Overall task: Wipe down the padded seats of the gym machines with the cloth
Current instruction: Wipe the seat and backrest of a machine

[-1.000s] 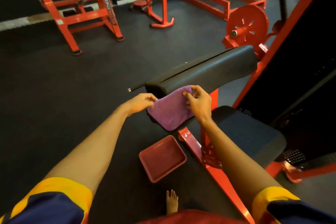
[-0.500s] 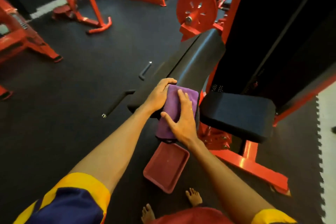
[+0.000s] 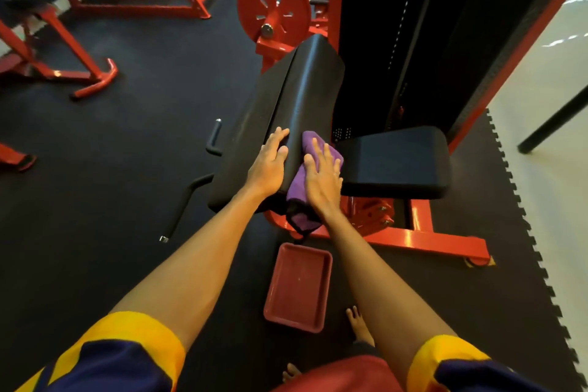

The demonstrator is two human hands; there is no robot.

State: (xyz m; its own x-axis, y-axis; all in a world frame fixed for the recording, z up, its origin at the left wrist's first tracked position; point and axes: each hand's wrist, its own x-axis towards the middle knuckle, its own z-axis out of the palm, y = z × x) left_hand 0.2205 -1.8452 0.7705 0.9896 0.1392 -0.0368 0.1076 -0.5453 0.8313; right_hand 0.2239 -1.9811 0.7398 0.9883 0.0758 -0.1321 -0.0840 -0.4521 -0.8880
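We pressed cloth (image 3: pixel 296 189) under right hand's (image 3: pixel 321 180) straight fingers, left hand (image 3: pixel 269 165) flat beside; unpinched, it could slide off the pad (image 3: pixel 305 89).

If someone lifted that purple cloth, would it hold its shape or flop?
Probably floppy: the purple cloth drapes over the long black pad, its lower end hanging loose. Likely light, since the right hand pins it with flat fingers.
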